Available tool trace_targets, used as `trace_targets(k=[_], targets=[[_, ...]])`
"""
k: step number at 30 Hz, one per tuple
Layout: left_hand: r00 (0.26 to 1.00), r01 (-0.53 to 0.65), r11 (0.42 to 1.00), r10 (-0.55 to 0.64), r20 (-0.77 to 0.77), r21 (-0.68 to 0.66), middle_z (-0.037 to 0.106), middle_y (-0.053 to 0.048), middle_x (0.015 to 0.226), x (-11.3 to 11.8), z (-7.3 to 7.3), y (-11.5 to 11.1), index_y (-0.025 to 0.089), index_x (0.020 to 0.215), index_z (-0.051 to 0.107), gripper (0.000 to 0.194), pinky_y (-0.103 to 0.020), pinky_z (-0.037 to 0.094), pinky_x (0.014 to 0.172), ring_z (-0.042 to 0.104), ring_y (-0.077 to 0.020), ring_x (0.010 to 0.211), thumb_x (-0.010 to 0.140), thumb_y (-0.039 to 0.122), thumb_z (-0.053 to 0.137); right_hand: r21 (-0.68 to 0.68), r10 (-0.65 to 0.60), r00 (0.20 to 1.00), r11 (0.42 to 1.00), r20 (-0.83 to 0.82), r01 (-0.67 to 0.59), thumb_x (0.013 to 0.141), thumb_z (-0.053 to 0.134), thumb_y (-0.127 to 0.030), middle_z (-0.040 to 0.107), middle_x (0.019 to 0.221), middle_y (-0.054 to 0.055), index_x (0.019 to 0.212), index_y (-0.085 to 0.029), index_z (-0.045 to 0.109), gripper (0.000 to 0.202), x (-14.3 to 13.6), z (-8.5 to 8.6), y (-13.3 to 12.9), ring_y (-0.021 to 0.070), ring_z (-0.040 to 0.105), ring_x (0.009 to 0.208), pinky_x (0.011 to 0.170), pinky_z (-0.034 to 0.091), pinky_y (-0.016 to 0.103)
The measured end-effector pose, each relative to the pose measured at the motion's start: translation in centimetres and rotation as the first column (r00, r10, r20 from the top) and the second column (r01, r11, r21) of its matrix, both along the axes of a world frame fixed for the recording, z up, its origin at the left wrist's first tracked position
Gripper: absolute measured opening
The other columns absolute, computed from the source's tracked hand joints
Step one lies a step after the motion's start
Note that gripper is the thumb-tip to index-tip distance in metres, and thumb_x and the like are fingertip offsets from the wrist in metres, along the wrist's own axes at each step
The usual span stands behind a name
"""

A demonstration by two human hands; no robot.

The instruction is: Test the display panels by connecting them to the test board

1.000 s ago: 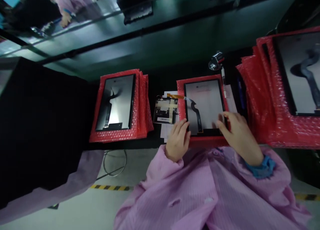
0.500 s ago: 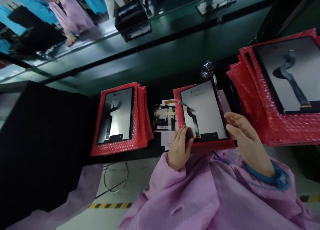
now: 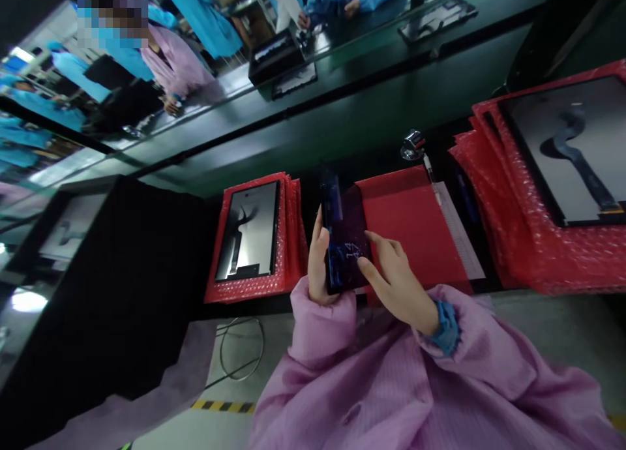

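Observation:
A dark display panel (image 3: 346, 231) is raised off the bench, its glossy front toward me, with faint light characters near its lower end. My left hand (image 3: 320, 264) grips its left edge, fingers behind and thumb along the side. At the right edge, my right hand (image 3: 398, 282) pinches the panel, its thumb over the front. Just right of the panel lies a flat red sheet or pouch (image 3: 413, 225). The small circuit board is hidden behind the panel and my hands.
Red bubble-wrap pouches bear one panel (image 3: 252, 231) at left and another (image 3: 589, 143) at right. A printed paper (image 3: 460, 231), a pen (image 3: 429, 168) and a shiny metal piece (image 3: 413, 143) lie beyond. A black box (image 3: 141, 261) stands left. Co-workers (image 3: 178, 62) are behind the glass.
The panel has been lifted from the red pouch, turned from its silver back to its dark front, and brought left. Both hands moved left with it, and the camera view shifted slightly.

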State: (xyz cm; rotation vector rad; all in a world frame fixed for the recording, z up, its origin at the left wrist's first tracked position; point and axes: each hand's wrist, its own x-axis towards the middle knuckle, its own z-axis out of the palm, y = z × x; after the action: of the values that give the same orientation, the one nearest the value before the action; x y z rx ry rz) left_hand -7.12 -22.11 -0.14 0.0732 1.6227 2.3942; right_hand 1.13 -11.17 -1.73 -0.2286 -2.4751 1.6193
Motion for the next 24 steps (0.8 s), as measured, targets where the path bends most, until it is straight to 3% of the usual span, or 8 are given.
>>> trace_targets(k=[2,4,6,9,12,17,20,24], targets=[[0.999,-0.032,0.998,0.031,-0.010,-0.052,0.057,-0.003,0.153,-0.3,0.1,-0.5,0.031,0.135,0.063,0.048,-0.048,0.039,0.123,0.046,-0.0291,0.148,0.091,0.048,0.064,0.024,0.067,0.998,0.997,-0.018,-0.067,0.101,0.038,-0.061,0.052,0.147,0.019,0.145,-0.009,0.045,0.068,-0.2,-0.7,-0.8,0.0347,0.043,0.135,0.117,0.036,0.062],[0.999,-0.053,0.995,0.053,-0.001,-0.081,0.060,-0.003,0.149,-0.6,0.3,-0.7,0.030,0.132,0.065,0.045,-0.047,0.040,0.122,0.047,-0.0288,0.147,0.089,0.045,0.064,-0.013,0.175,0.974,0.984,-0.145,-0.179,0.100,0.040,-0.062,0.049,0.151,0.018,0.148,-0.011,0.042,0.070,-0.1,-0.8,-1.2,0.0314,0.040,0.140,0.118,0.038,0.056],[0.996,-0.075,0.995,0.078,0.035,-0.066,0.064,-0.003,0.145,-0.8,0.6,-0.7,0.029,0.129,0.067,0.044,-0.045,0.043,0.120,0.052,-0.0282,0.143,0.086,0.040,0.063,-0.064,0.189,0.955,0.976,-0.230,-0.209,0.102,0.040,-0.059,0.049,0.151,0.015,0.148,-0.016,0.042,0.063,0.0,-0.8,-1.1,0.0267,0.040,0.141,0.119,0.040,0.050],[0.990,-0.125,0.989,0.129,0.054,-0.075,0.070,-0.003,0.137,-1.1,0.7,-1.0,0.027,0.123,0.070,0.042,-0.043,0.052,0.111,0.060,-0.0280,0.135,0.083,0.035,0.063,-0.100,0.017,0.996,0.995,-0.091,-0.026,0.103,0.038,-0.058,0.053,0.147,0.014,0.146,-0.019,0.046,0.059,-0.2,-1.5,-0.2,0.0280,0.043,0.137,0.118,0.038,0.054],[0.979,-0.201,0.968,0.204,0.005,-0.153,0.075,-0.005,0.128,-1.6,0.1,-1.7,0.025,0.116,0.073,0.036,-0.042,0.057,0.104,0.064,-0.0291,0.129,0.082,0.037,0.065,-0.119,-0.091,0.990,0.988,0.105,0.103,0.097,0.041,-0.068,0.054,0.143,0.018,0.152,-0.016,0.043,0.075,-0.8,-3.0,0.9,0.0328,0.045,0.135,0.117,0.036,0.060],[0.983,-0.166,0.976,0.176,0.057,-0.144,0.079,-0.009,0.107,-2.0,-1.2,-2.4,0.023,0.107,0.073,0.037,-0.045,0.063,0.091,0.073,-0.0318,0.110,0.085,0.049,0.060,-0.211,-0.056,0.990,0.974,0.127,0.083,0.095,0.039,-0.074,0.053,0.145,0.014,0.160,-0.024,0.035,0.082,-1.0,-3.4,2.1,0.0294,0.051,0.127,0.113,0.041,0.056],[0.985,-0.166,0.949,0.145,-0.098,-0.267,0.078,-0.012,0.108,-0.9,-2.5,-2.4,0.021,0.114,0.070,0.045,-0.048,0.064,0.085,0.075,-0.0329,0.103,0.088,0.057,0.058,-0.069,-0.054,0.998,0.996,0.037,0.057,0.095,0.037,-0.076,0.055,0.144,0.011,0.152,-0.028,0.050,0.076,-0.6,-2.3,2.6,0.0312,0.047,0.125,0.114,0.036,0.059],[0.942,-0.265,0.873,0.143,-0.305,-0.409,0.073,-0.013,0.124,1.7,-4.7,-2.4,0.023,0.137,0.056,0.074,-0.045,0.064,0.088,0.073,-0.0332,0.110,0.072,0.045,0.085,0.126,-0.116,0.992,0.985,-0.043,0.120,0.095,0.043,-0.073,0.056,0.140,0.011,0.145,-0.029,0.059,0.069,0.5,-1.7,3.3,0.0343,0.042,0.129,0.114,0.033,0.062]])
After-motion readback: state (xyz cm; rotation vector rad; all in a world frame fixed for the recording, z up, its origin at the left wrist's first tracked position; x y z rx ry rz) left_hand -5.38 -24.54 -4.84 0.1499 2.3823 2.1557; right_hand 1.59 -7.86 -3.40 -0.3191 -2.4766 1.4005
